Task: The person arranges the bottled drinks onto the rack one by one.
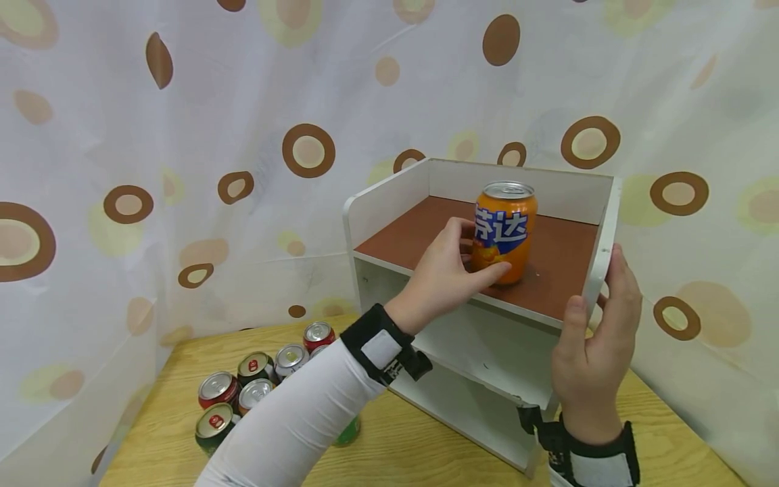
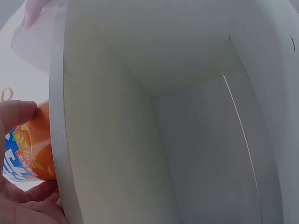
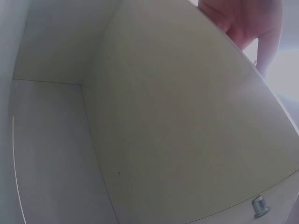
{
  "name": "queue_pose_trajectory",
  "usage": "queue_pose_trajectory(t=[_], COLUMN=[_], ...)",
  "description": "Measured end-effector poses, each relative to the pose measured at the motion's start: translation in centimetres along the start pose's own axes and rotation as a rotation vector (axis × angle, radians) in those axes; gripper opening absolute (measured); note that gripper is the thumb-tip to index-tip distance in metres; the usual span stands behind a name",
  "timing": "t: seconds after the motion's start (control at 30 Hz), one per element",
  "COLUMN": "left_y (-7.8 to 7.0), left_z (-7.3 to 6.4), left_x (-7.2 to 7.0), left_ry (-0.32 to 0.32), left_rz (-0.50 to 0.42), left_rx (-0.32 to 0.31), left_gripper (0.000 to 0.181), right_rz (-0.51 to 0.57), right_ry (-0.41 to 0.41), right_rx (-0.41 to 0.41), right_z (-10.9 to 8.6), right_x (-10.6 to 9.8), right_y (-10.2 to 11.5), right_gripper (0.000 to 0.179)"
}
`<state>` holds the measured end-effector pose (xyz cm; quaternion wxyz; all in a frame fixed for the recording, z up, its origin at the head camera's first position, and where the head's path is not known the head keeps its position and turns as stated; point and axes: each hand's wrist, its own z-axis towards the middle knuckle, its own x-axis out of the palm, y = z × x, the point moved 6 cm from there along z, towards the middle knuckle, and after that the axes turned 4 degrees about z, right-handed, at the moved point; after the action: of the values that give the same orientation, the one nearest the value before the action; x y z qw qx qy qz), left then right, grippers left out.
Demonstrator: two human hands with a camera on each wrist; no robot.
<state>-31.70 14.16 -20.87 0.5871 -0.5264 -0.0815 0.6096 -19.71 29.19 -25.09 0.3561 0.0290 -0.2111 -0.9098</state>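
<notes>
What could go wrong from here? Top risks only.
1. The orange can stands near the front edge of the top shelf; a nudge as the left hand lets go could tip it off.
2. The right hand grips the shelf's right side panel; a tug there might jolt the can.
3. The left sleeve overlaps the cluster of cans in the head view; a low return sweep might knock some over.

Wht backdrop (image 1: 231,101), brn/ylw-spotted, sl. creased; lt wood-grain tbl (image 1: 404,436) in front.
</notes>
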Motion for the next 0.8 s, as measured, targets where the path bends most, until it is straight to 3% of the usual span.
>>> queue_pose_trajectory(t=[0.8], left_y=[-1.6], left_z=[0.0], left_x=[2.1], left_ry=[0.040], left_rz=[-0.011], left_rx=[0.033], left_gripper=[0.062], right_rz=[-0.015], right_ry=[0.003], right_rx=[0.032], right_z=[-0.2], right_x=[-0.1], right_y=[-0.3], right_gripper=[0.056])
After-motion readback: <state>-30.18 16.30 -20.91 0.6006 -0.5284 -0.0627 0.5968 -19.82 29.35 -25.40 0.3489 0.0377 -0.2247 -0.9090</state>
